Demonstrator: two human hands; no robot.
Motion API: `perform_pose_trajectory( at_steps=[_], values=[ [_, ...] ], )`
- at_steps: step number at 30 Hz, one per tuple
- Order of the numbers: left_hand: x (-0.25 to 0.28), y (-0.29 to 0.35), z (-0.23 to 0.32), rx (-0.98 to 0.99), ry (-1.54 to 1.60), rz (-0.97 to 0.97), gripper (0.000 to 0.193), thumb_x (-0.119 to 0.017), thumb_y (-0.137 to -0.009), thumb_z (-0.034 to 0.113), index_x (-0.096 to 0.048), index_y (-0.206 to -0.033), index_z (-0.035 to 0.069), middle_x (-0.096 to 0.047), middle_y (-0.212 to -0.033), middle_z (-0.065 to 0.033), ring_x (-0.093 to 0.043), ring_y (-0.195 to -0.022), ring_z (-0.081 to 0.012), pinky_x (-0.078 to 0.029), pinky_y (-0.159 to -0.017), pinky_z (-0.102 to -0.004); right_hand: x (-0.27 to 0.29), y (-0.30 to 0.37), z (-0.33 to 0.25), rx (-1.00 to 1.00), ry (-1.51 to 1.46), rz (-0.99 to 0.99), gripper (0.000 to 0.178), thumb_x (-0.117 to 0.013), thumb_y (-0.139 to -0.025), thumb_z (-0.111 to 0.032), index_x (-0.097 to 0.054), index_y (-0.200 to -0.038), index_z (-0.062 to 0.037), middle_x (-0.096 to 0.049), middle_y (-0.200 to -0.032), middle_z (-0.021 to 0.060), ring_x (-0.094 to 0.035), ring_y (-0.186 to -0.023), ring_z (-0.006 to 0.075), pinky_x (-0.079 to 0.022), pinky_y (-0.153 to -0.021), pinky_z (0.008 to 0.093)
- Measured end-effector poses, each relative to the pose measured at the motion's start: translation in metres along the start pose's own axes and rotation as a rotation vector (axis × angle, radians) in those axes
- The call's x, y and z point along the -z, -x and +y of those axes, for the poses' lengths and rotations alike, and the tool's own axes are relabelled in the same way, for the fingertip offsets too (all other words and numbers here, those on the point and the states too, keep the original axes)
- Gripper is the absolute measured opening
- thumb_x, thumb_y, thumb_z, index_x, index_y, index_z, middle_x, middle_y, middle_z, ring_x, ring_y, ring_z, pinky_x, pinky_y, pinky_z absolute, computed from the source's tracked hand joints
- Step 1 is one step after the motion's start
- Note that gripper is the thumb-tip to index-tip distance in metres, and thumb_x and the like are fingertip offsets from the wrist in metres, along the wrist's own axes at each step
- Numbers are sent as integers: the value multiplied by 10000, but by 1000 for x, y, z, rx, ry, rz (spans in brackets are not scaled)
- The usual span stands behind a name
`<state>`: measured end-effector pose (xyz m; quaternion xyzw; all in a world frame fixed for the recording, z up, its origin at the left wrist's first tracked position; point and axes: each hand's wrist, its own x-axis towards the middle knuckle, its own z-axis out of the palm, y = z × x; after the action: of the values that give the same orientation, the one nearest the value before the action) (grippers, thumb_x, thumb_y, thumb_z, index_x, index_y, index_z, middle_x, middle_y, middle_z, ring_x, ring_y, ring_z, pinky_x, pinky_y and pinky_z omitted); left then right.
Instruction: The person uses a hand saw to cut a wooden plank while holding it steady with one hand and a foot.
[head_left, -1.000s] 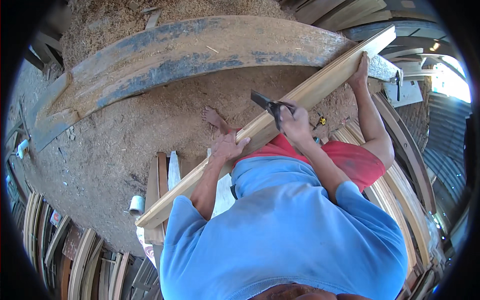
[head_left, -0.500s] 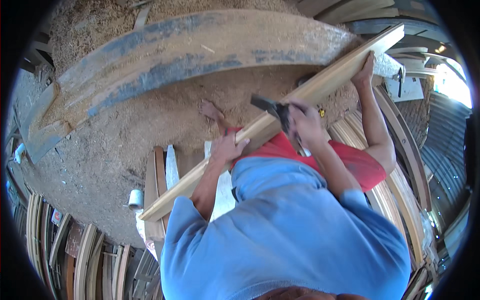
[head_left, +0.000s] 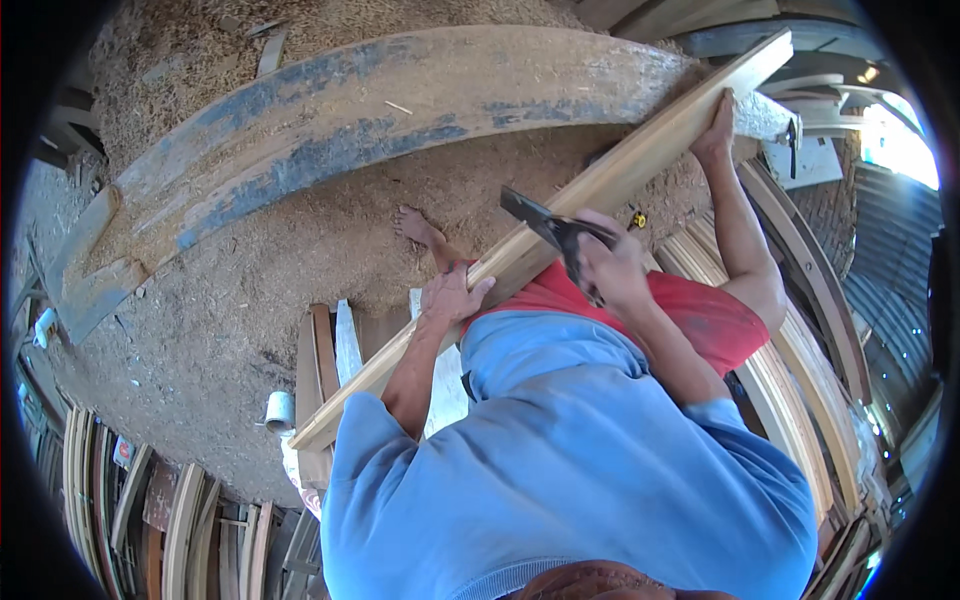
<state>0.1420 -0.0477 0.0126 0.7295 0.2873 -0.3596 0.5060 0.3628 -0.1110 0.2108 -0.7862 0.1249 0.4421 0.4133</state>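
Head view, left hand (head_left: 452,296): I see it pressed flat on the long wooden plank (head_left: 600,190), fingers spread over its near edge, not closed around it.
Head view, right hand (head_left: 612,268): I see it clamped on the handle of a dark hatchet (head_left: 548,226), blade lying against the plank's face.
Plank position: it runs diagonally from lower left to upper right, across the red-clothed lap.
Co-worker's hand (head_left: 715,135): grips the plank's far upper end.
Ground: sawdust floor (head_left: 230,300); a bare foot (head_left: 418,226) rests on it.
Behind: curved blue-stained timber (head_left: 330,110).
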Motion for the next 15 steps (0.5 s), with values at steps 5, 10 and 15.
perform_pose_trajectory(
  at_steps=[5, 10, 15],
  values=[
    [5, -7, 1, 22, 31, -15, 838, -521, -904, 748, -563, -1390, 67, -688, -1198, -289, -658, -1146, -451, -503, -1001, -522, 22, 55, -16, 72, 35, 26, 314, -529, -1010, -33, -562, -1316, 32, -556, -724, 15, -493, -515, 71, -399, -430, 252],
    [1, -6, -2, 0, -10, 19, 849, -504, -905, 759, -573, -1376, 56, -682, -1206, -294, -653, -1161, -449, -499, -1008, -521, -25, -62, 47, 4, 84, 47, 338, -560, -999, -58, -560, -1326, 26, -576, -711, 15, -510, -511, 90, -383, -410, 275],
    [8, -5, 2, 23, -16, -48, 847, -493, -916, 751, -563, -1386, 49, -680, -1214, -293, -646, -1176, -453, -494, -1020, -521, 7, 21, 21, 132, 26, -41, 382, -558, -992, -48, -543, -1365, 36, -608, -793, 39, -511, -522, 79, -390, -419, 257]
  ],
)
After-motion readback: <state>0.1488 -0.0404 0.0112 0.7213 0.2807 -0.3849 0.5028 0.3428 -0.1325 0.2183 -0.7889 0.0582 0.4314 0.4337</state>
